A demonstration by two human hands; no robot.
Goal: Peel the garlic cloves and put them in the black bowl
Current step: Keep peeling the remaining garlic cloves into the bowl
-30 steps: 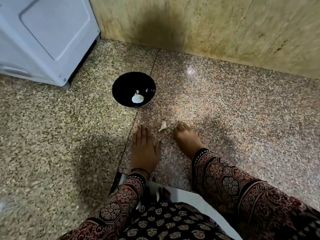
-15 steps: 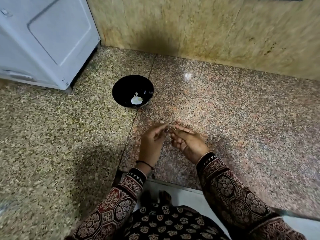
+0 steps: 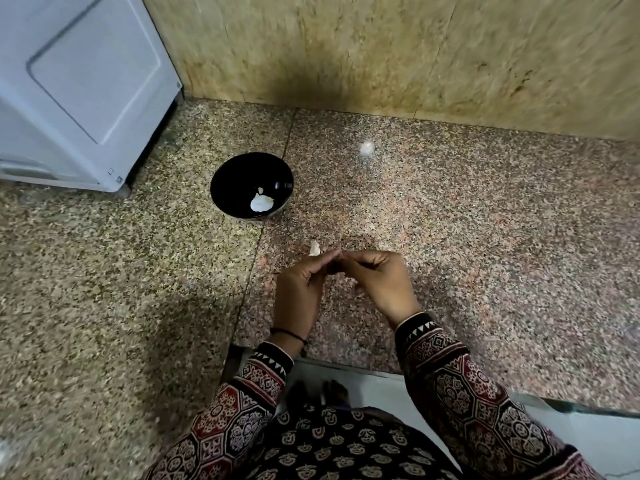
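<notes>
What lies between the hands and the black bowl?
In the head view, one small white garlic piece lies just beyond the left hand; otherwise bare stone surface up to the black bowl.

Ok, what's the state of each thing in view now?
Left hand: curled, fingertips meeting the right's; contents hidden.
Right hand: curled likewise.
Clove: just past the left hand, seemingly on the counter.
Bowl: upright, one white piece inside.
</notes>
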